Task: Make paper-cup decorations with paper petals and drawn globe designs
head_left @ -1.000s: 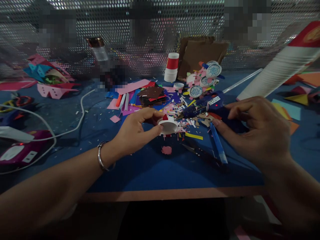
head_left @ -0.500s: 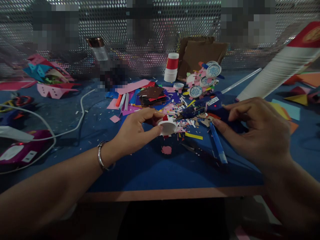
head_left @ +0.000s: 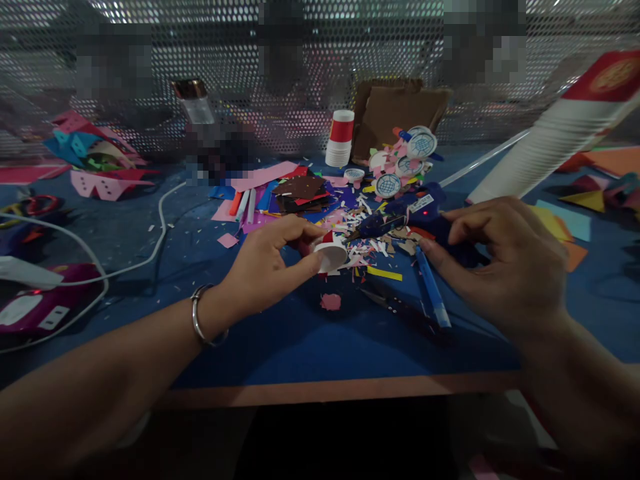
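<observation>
My left hand (head_left: 270, 263) pinches a cut-down paper cup bottom (head_left: 333, 256), white with a bit of red, between thumb and fingers. My right hand (head_left: 510, 267) is closed around the handle of a dark blue hot glue gun (head_left: 387, 219) with a small red light. Its nozzle points left and sits right at the cup bottom's far edge; whether they touch I cannot tell. A clear glue stick (head_left: 485, 159) sticks out behind the gun. Below lie dark-handled snips (head_left: 395, 307), a blue pen-like stick (head_left: 433, 287) and a pink paper piece (head_left: 331, 302).
Paper scraps (head_left: 370, 250) cover the table's middle. Behind stand stacked cups (head_left: 340, 138), cardboard (head_left: 400, 120) and decorated cup bottoms (head_left: 421, 142). A long cup stack (head_left: 540, 147) leans at right. At left, a white cable (head_left: 163, 220) runs near a purple power strip (head_left: 50, 303).
The view has shifted slightly. The cup bottom in my left hand has tilted a little at the glue gun's nozzle. Both hands keep their hold.
</observation>
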Demonstrator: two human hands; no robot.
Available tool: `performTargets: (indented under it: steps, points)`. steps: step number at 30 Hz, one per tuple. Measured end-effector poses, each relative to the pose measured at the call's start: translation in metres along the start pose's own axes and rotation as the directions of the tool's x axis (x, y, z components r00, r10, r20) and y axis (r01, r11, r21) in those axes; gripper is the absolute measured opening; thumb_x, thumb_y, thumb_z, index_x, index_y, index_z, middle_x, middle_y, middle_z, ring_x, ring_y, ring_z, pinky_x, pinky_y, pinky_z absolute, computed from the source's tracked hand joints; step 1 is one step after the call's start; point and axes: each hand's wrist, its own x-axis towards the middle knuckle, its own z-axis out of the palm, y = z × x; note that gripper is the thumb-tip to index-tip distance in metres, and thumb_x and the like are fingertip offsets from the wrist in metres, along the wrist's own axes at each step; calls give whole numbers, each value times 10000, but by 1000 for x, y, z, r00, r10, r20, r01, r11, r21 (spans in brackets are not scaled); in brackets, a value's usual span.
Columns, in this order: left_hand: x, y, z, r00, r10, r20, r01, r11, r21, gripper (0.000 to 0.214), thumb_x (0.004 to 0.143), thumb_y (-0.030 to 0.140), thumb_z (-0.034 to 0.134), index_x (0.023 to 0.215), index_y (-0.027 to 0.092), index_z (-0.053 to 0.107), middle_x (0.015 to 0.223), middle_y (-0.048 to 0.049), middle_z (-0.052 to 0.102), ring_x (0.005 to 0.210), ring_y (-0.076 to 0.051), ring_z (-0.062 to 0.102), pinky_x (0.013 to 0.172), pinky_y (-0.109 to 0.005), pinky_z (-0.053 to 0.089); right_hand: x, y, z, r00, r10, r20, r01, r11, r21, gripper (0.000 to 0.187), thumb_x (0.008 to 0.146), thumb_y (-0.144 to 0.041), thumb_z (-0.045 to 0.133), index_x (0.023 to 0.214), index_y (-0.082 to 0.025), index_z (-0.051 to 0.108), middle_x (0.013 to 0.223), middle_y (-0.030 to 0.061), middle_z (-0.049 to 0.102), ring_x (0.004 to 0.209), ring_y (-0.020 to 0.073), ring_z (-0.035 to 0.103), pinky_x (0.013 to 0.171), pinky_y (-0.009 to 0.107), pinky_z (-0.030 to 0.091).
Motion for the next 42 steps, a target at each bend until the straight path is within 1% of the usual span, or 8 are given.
performTargets:
  steps: [3, 5, 8, 12, 15, 20, 28, 42]
  points:
    - [-1, 4, -3, 997, 74, 8, -74, 997, 23, 168, 892, 249, 726, 1045, 198, 774, 1033, -68, 814, 870, -183, 732, 844, -343, 601, -1, 0, 0, 1000, 19, -22, -19, 1000, -1, 295, 824, -202, 829, 816, -235, 537, 860, 19, 682, 908, 255, 780, 726, 368, 589]
    - [-1, 3, -4, 998, 69, 13, -69, 998, 9, 170, 899, 258, 736, 1055, 202, 775, 1059, -71, 814, 918, -194, 734, 853, -345, 596, -3, 2, 1, 998, 53, -42, -53, 998, 17, 297, 813, -227, 850, 818, -231, 553, 867, 25, 690, 876, 250, 765, 686, 359, 568]
    - [2, -5, -2, 999, -50, 1, 49, 993, -109, 211, 878, 305, 769, 1053, 187, 759, 1043, -82, 808, 924, -201, 735, 837, -348, 597, -5, 6, 2, 989, 131, -62, -127, 989, 75, 293, 815, -273, 868, 829, -230, 579, 907, 31, 708, 857, 243, 743, 664, 365, 559]
    - [8, -18, 2, 981, -188, 52, 194, 922, -334, 250, 825, 299, 826, 1028, 191, 727, 979, -62, 807, 895, -194, 750, 821, -344, 610, -7, 9, 3, 981, 181, -63, -174, 978, 111, 285, 820, -290, 864, 832, -239, 584, 921, 23, 702, 885, 248, 743, 665, 373, 558]
    - [9, -20, 3, 966, -248, 69, 253, 864, -436, 266, 793, 263, 860, 1007, 203, 713, 977, -47, 811, 933, -193, 760, 873, -348, 618, -7, 8, 3, 981, 187, -55, -180, 977, 113, 290, 822, -308, 860, 828, -245, 576, 921, 22, 703, 887, 251, 741, 653, 374, 544]
    - [8, -19, 3, 954, -287, 85, 290, 814, -504, 268, 769, 220, 881, 986, 209, 724, 991, -39, 805, 937, -179, 759, 904, -339, 613, -5, 5, 2, 981, 187, -44, -182, 978, 102, 306, 807, -317, 873, 816, -244, 575, 913, 25, 704, 881, 248, 738, 663, 370, 546]
    - [7, -20, 3, 950, -298, 91, 302, 812, -499, 293, 760, 231, 897, 996, 214, 723, 997, -47, 802, 934, -186, 748, 875, -346, 617, -3, 2, 1, 989, 139, -46, -137, 989, 48, 304, 828, -303, 854, 797, -236, 558, 867, 24, 697, 781, 219, 707, 667, 364, 536]
    - [6, -23, 5, 959, -266, 99, 280, 830, -482, 288, 788, 239, 878, 1029, 200, 725, 973, -41, 786, 907, -176, 727, 849, -331, 579, -1, 1, -2, 995, 90, -35, -90, 996, 15, 320, 824, -254, 853, 780, -251, 536, 789, -7, 655, 865, 249, 763, 664, 357, 539]
